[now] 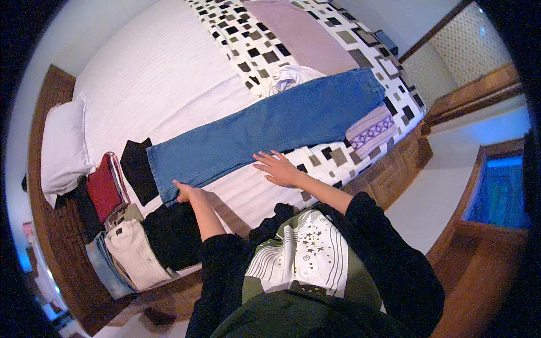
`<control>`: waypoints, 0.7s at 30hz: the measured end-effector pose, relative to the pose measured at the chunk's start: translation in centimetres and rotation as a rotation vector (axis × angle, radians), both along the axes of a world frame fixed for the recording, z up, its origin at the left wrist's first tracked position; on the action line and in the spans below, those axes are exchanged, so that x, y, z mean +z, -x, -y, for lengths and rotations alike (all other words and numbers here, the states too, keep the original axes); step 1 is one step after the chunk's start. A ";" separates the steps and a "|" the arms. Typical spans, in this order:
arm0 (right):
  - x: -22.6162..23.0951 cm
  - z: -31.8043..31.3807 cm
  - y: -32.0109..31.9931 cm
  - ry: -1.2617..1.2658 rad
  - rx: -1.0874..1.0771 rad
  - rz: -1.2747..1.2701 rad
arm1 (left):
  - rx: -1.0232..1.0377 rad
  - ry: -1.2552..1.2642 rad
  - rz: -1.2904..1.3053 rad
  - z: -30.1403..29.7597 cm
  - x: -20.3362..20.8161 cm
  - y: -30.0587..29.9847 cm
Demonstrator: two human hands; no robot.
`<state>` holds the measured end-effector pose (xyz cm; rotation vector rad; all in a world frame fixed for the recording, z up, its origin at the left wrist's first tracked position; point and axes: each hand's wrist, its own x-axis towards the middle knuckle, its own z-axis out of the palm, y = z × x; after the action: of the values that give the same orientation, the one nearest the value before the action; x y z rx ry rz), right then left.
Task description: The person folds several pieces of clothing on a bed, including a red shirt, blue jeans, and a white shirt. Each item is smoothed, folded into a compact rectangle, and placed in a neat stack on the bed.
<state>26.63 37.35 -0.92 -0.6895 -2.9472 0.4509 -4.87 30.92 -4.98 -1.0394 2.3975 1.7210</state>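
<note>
A pair of blue jeans [265, 125] lies stretched lengthwise across the bed, its legs one over the other. The leg ends point left and the waist lies at the far right. My left hand [186, 192] pinches the near corner of the leg hem, thumb on top and the other fingers hidden beneath. Flat at the near edge of the jeans, about mid-length, rests my right hand [277, 169] with its fingers spread. A black garment [140, 169] shows beyond the hems, and a folded black garment [176, 234] lies just below my left hand.
Folded clothes stand at the left: a red garment [104, 191], a cream sweater [135, 250] and folded denim [107, 270]. A white pillow [65, 152] leans by the wooden headboard [49, 225]. A patterned blanket [270, 48] covers the bed's right part, with a lilac cloth [307, 39] on it.
</note>
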 end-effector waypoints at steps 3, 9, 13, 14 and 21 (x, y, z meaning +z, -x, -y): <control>-0.4 0.1 -0.2 0.011 -0.018 -0.025 | -0.068 -0.099 0.039 0.9 -0.1 0.1; 0.4 -0.2 -2.4 0.231 -0.106 -0.104 | 0.029 0.211 0.128 -0.6 -1.2 -0.1; 2.3 -1.0 -5.6 0.575 -0.179 -0.319 | 0.282 0.414 0.272 -2.1 -3.5 2.3; 2.7 -1.2 -6.9 0.614 -0.208 -0.336 | 0.236 0.346 0.317 -2.4 -3.0 1.6; 3.7 -3.5 -14.4 0.865 -0.380 -0.426 | -0.232 -0.426 -0.096 -3.0 1.5 -0.1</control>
<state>41.02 40.88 2.74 -1.0172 -2.0678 1.6078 -4.74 33.89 -3.45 -0.6096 1.9632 2.0948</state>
